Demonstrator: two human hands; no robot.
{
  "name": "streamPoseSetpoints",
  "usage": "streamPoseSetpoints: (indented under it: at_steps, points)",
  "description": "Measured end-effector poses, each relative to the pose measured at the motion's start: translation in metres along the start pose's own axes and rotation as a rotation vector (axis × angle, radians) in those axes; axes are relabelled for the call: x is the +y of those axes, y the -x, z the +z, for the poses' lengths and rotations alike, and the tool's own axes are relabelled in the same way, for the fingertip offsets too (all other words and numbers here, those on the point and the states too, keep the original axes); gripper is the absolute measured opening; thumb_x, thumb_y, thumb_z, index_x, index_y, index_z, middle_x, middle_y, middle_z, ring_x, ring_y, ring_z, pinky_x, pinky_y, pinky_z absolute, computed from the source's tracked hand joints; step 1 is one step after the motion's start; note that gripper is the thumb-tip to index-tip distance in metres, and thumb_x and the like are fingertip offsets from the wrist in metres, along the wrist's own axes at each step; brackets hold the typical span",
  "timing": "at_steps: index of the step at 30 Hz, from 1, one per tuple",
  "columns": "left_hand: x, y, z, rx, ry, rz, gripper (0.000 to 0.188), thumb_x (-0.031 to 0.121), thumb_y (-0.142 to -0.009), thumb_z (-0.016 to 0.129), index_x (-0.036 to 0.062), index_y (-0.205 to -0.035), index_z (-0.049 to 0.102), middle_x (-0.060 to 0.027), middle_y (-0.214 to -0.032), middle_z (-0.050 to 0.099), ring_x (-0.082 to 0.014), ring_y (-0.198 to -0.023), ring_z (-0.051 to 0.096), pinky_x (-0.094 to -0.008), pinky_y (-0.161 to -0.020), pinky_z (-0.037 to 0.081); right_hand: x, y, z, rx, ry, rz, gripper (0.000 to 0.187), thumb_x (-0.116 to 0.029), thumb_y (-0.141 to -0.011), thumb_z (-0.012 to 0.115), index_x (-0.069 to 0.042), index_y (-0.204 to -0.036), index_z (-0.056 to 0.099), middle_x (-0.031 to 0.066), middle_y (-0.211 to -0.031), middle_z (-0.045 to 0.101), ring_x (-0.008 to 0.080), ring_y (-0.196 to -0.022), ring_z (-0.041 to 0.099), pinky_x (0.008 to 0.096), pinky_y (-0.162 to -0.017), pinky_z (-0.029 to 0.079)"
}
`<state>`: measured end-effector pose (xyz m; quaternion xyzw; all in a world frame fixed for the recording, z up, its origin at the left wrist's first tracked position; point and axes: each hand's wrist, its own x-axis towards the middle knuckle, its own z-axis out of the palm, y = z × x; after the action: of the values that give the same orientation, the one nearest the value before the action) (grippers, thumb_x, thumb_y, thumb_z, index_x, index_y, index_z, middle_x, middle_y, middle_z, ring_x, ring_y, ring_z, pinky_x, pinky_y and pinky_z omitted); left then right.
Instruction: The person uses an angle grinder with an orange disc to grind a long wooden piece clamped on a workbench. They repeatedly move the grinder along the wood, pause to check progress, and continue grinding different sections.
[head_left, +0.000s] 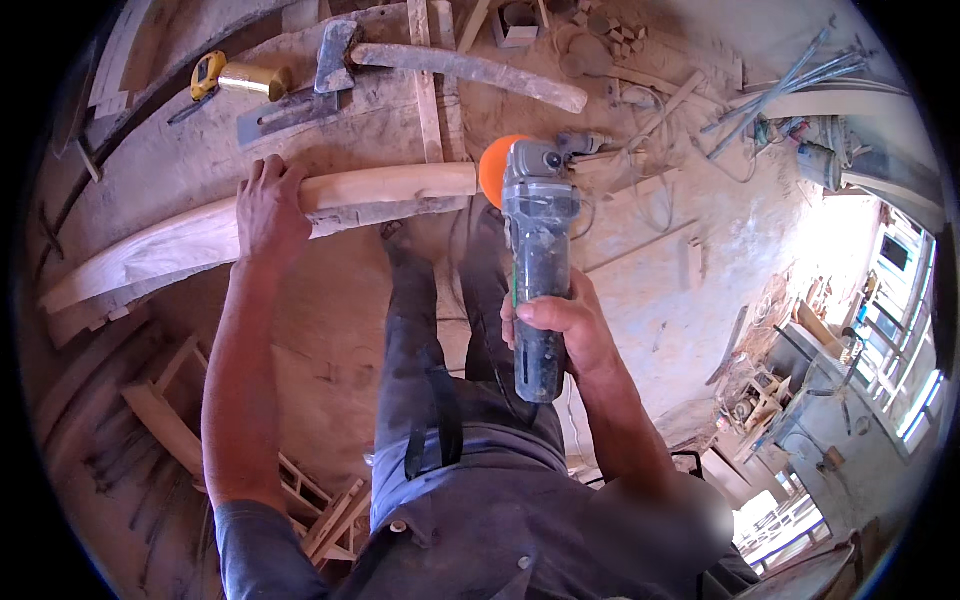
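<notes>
In my right hand is an angle grinder, gripped round its dark body. Its orange disc is at the right end of a long, pale, curved piece of wood; whether disc and wood touch I cannot tell. My left hand lies over the middle of that wood with its fingers bent over the far edge. The wood rests along the near edge of the workbench, curving toward me at the left.
On the bench lie a wooden-handled hammer, a yellow tape measure, a gold-coloured cylinder and a flat metal blade. Metal rods and cables are at the far right. Wooden frames stand below left.
</notes>
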<state>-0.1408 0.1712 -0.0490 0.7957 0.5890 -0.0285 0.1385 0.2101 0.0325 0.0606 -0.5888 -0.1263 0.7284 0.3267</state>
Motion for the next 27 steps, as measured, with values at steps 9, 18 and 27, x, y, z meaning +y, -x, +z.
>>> streamPoseSetpoints:
  at_steps: [9,18,27]
  points:
    - [0.000,-0.002,-0.004,0.003,-0.021,-0.006,0.038,-0.004,-0.073,0.068,0.0061,-0.110,0.071,-0.0133,-0.112,0.061,-0.0363,-0.115,0.058,-0.0485,-0.095,0.048,-0.015,-0.007,0.011,0.031,-0.004,0.037,0.044,-0.022,-0.076,0.075,0.004,-0.108,0.062,0.0159,-0.085,0.072,0.0256,-0.066,0.071,0.0402,-0.061,0.060]
    - [0.001,-0.006,-0.006,0.020,0.013,0.058,0.034,-0.006,-0.070,0.068,0.0035,-0.103,0.069,-0.0123,-0.108,0.061,-0.0361,-0.112,0.060,-0.0497,-0.091,0.052,-0.017,-0.009,0.008,0.061,-0.037,0.010,0.041,-0.021,-0.077,0.074,0.004,-0.107,0.063,0.0162,-0.085,0.072,0.0258,-0.067,0.072,0.0404,-0.062,0.061]
    - [-0.006,-0.020,-0.013,-0.124,0.077,0.067,0.033,-0.007,-0.074,0.067,0.0042,-0.104,0.071,-0.0125,-0.126,0.067,-0.0383,-0.119,0.063,-0.0487,-0.098,0.054,0.003,0.007,0.006,0.025,-0.051,0.003,0.048,-0.017,-0.076,0.074,0.004,-0.117,0.060,0.0168,-0.090,0.073,0.0264,-0.070,0.072,0.0418,-0.064,0.062]
